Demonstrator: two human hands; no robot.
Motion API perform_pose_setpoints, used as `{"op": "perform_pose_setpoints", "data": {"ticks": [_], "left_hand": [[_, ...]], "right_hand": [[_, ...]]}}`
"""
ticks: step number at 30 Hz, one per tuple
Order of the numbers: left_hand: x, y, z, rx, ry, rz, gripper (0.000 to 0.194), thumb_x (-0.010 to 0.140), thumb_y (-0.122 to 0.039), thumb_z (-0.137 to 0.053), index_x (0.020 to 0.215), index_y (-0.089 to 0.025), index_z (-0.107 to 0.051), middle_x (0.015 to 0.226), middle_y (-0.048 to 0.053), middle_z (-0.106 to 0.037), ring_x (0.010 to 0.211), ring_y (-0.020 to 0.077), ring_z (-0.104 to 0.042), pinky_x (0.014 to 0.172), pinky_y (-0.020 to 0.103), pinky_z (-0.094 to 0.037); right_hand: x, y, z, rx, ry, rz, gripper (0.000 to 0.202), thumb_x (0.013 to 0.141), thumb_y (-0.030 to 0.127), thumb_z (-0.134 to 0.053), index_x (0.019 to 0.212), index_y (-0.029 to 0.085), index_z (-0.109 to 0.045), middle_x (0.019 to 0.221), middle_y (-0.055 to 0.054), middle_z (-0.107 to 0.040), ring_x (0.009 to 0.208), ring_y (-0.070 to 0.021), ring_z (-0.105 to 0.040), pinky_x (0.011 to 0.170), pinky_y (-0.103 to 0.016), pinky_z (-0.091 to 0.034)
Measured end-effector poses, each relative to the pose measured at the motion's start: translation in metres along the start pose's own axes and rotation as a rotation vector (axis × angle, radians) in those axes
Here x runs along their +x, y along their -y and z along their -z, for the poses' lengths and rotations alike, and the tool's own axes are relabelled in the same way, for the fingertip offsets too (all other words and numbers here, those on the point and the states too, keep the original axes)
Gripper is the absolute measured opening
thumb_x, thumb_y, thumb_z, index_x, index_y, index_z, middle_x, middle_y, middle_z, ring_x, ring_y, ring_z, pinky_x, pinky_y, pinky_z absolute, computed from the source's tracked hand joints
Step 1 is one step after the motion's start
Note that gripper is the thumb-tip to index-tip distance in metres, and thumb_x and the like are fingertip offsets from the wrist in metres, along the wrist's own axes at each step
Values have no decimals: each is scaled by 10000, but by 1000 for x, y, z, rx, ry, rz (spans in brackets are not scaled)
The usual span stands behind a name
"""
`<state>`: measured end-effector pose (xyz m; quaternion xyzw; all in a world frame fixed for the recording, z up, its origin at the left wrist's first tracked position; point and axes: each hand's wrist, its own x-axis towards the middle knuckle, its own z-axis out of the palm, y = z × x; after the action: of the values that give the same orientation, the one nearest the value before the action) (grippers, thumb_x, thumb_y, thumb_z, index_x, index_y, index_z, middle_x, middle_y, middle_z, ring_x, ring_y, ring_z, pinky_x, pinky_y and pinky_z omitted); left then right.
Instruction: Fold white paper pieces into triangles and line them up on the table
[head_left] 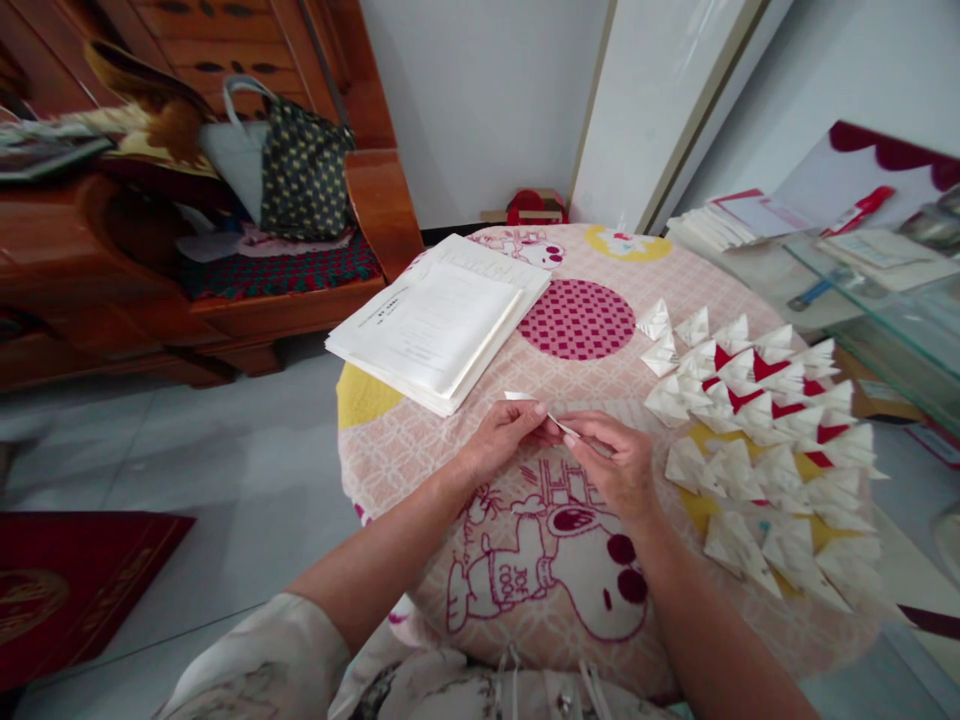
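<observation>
A narrow strip of folded white paper is pinched between my two hands, just above the near middle of the round table. My left hand grips its left end, and one white tip sticks out beyond the fingers. On the right end, the thumb and fingers of my right hand press the fold. Rows of folded white paper triangles stand on the table to the right of my hands. Behind my left hand lies a stack of printed paper sheets.
A patterned pink tablecloth covers the table. To the right, a glass shelf holds papers and a red marker. A wooden bench with a star-patterned bag stands back left. A red bag is on the floor.
</observation>
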<state>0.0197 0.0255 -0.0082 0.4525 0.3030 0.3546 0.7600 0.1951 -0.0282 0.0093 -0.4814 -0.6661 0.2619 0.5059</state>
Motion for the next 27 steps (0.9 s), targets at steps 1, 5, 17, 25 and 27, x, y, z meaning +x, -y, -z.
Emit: {"op": "perform_pose_setpoints", "data": {"ticks": [1, 5, 17, 25, 27], "left_hand": [[0, 0, 0, -4, 4, 5, 456, 811, -579, -711, 782, -124, -728, 791, 81, -736, 759, 145, -685, 801, 267, -534], [2, 2, 2, -3, 17, 10, 438, 821, -567, -706, 802, -130, -728, 818, 82, -744, 768, 141, -688, 804, 265, -533], [0, 1, 0, 91, 66, -24, 379, 828, -511, -714, 790, -133, -704, 812, 58, -720, 767, 137, -658, 791, 268, -518], [0, -2, 1, -49, -23, 54, 523, 859, -610, -621, 780, -100, -709, 801, 123, -746, 721, 175, -710, 780, 313, -569], [0, -3, 2, -66, -37, 64, 529, 864, -608, -614, 773, -95, -702, 802, 133, -749, 705, 177, -714, 769, 315, -572]], "right_hand": [[0, 0, 0, 9, -2, -12, 183, 870, 180, -627, 956, 229, -780, 969, -64, -763, 913, -206, -717, 812, -336, -582], [-1, -1, 0, 38, -11, -53, 171, 859, 182, -636, 945, 224, -777, 976, -59, -761, 910, -199, -714, 792, -314, -582], [1, 2, -1, -45, 22, -39, 153, 886, 245, -622, 961, 230, -754, 944, -54, -748, 862, -198, -696, 760, -318, -577], [-1, 0, -1, -142, 26, 90, 249, 946, 193, -522, 1019, 227, -758, 953, -74, -751, 881, -200, -703, 801, -333, -562], [-2, 0, -1, -132, 19, 105, 245, 940, 190, -534, 1032, 220, -759, 975, -83, -752, 893, -205, -707, 806, -336, -565]]}}
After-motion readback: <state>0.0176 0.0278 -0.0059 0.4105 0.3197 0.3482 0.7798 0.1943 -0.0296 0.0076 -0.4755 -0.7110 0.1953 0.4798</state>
